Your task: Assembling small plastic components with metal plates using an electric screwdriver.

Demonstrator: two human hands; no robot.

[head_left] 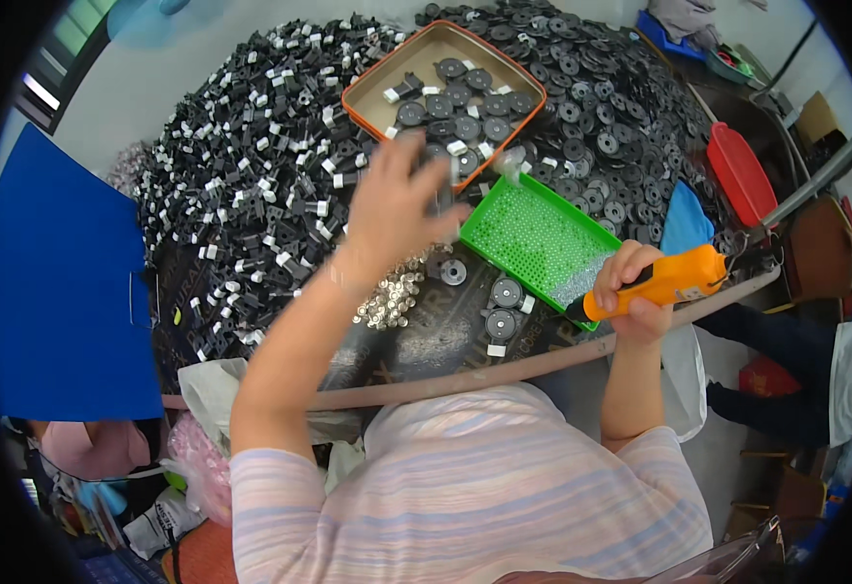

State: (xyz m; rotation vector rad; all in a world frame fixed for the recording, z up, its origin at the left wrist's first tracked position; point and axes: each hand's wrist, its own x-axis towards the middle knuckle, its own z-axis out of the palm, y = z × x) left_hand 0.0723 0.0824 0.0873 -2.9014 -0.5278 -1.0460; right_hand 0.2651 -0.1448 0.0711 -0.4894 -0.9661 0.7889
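Note:
My right hand (628,282) is wrapped round an orange electric screwdriver (687,275), its dark tip pointing down at the near right end of a green tray (572,206). That tray has a dotted, perforated-looking bottom with small silvery pieces massed at the near end. Motion smears my left hand (387,209), which is over the near edge of an orange-rimmed tan tray (387,105). A dark part shows beside its fingers; whether they hold it is unclear. Several black round assemblies (467,127) with white tabs lie in the tan tray. Two more assemblies (502,310) rest between me and the green tray.
Black parts with white ends (251,165) are heaped at left, black discs (611,141) at right. Small silvery metal pieces (389,300) lie near my left forearm. A blue board (66,282) stands left; a red basin (740,173) sits right. Another person (796,365) is at far right.

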